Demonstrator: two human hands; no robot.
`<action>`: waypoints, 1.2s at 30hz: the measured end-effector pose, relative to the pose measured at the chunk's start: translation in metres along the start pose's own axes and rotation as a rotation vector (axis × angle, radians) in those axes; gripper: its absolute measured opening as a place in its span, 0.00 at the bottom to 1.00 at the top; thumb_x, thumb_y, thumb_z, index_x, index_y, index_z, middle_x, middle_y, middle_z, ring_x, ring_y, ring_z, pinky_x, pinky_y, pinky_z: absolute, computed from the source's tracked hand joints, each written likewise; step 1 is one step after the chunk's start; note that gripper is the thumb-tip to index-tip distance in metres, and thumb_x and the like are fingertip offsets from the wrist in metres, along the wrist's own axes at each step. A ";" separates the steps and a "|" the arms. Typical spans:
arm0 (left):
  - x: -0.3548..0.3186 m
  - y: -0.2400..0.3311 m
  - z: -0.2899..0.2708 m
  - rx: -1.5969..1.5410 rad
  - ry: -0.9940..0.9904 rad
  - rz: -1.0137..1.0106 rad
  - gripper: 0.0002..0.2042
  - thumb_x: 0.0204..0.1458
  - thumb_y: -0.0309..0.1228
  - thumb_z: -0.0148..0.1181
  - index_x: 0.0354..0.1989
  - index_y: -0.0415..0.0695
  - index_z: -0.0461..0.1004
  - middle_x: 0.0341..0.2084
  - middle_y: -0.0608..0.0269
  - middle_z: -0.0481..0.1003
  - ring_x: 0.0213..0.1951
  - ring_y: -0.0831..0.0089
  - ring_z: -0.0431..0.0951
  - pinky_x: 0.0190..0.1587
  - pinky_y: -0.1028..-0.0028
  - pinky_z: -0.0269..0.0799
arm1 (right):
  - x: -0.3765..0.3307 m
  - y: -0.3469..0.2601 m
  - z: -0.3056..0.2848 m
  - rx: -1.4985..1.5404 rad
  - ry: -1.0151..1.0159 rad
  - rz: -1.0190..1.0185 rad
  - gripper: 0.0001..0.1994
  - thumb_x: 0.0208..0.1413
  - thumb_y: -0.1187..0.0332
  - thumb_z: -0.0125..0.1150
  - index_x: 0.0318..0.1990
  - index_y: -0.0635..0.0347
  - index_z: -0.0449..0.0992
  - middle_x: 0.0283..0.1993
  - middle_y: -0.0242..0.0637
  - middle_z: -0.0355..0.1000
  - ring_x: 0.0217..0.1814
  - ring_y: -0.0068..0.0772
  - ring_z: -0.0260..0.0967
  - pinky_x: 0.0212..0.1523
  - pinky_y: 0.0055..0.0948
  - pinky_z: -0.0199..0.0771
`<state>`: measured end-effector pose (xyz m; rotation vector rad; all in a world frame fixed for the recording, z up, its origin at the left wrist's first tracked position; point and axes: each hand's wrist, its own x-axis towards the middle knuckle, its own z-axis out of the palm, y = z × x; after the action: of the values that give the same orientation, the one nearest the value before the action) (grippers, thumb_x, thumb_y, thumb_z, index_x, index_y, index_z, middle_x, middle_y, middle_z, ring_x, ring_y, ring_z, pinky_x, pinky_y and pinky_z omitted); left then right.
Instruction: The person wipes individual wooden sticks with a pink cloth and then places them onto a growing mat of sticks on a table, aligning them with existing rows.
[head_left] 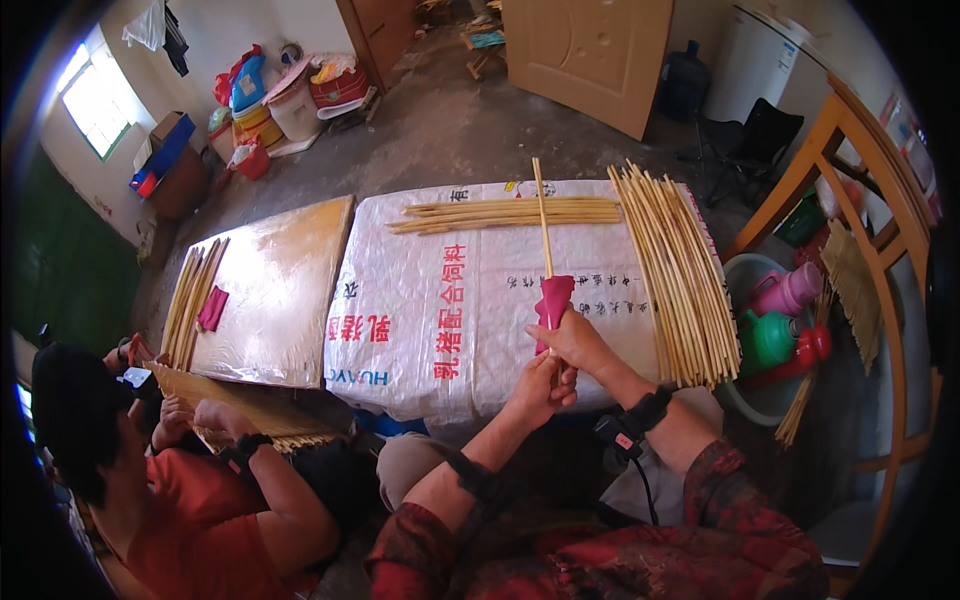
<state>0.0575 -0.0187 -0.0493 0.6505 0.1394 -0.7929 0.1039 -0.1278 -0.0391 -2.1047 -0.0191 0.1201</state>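
Fingers of your right hand (568,338) close around the red cloth (552,300) wrapping the bamboo stick (541,215) above the white sack (480,290). Your left hand (538,385) grips the stick's lower end, hidden inside your fists.

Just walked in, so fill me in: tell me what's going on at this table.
The person's right hand wraps a red cloth round a bamboo stick, with the left hand on its lower end. More sticks lie in rows on the white sack covering the table. At left, another person handles a stick bundle.
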 end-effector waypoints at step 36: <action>0.011 -0.015 -0.021 0.379 -0.019 0.222 0.12 0.53 0.32 0.37 0.38 0.38 0.62 0.10 0.64 0.61 0.13 0.77 0.62 0.19 0.76 0.64 | -0.015 -0.001 -0.023 0.790 0.135 0.240 0.14 0.46 0.69 0.56 0.39 0.65 0.63 0.30 0.37 0.67 0.27 0.28 0.69 0.26 0.25 0.72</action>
<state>0.0572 -0.0204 -0.0771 0.9974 -0.1035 -0.6140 0.0907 -0.1480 -0.0257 -1.3137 0.3147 0.1055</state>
